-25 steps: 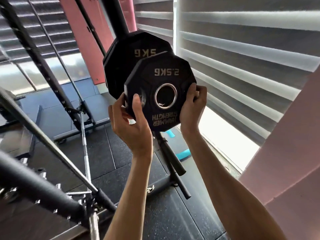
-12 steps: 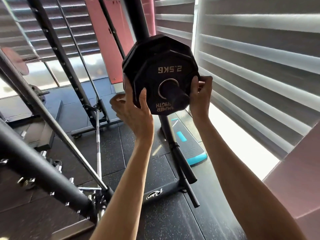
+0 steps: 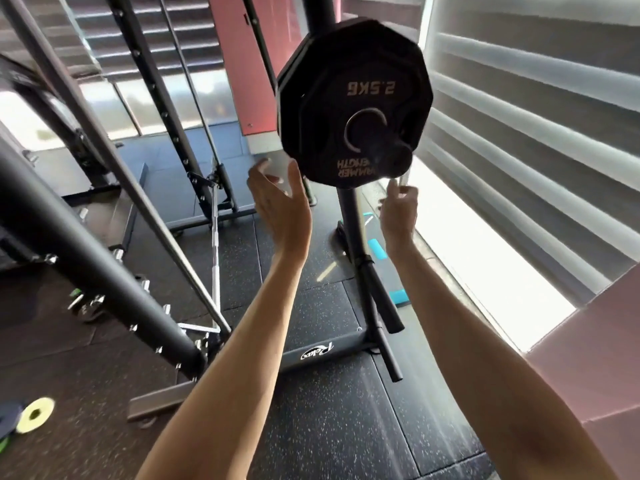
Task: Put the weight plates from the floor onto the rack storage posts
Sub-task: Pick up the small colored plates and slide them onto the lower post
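Watching the head cam feed from my end, going left to right. Bottom left on the black speckled rubber floor (image 3: 329,427) there's a small yellow-green disc plate (image 3: 34,414) lying flat, with something dark blue partly cut off beside it. Above that a thick black rack tube (image 3: 97,258) runs diagonally, and a silver barbell (image 3: 215,258) stands nearly upright just past it.

The left hand (image 3: 280,206) is held up with the palm facing in and the fingers (image 3: 263,168) spread and straight, gripping nothing. It's just under the lower left edge of the black ten-sided 2.5KG weight plate (image 3: 311,133), with a gap between them.

That plate hangs on the black round storage post (image 3: 384,143), which pokes out through its steel-ringed centre hole. The print reads upside down. It sits flush against a slightly bigger black plate (image 3: 322,31) behind it on the same post. Both are on the black upright of the plate tree (image 3: 349,216), and the two lower black posts (image 3: 381,299) are bare.

The right hand (image 3: 398,213) sits just below the plate's lower right edge, fingers loosely curled and holding nothing. It's too blurry to tell whether a fingertip brushes the rim.

A teal step platform (image 3: 398,294) lies on the floor behind the tree, and grey slatted window blinds (image 3: 536,116) fill the right side.
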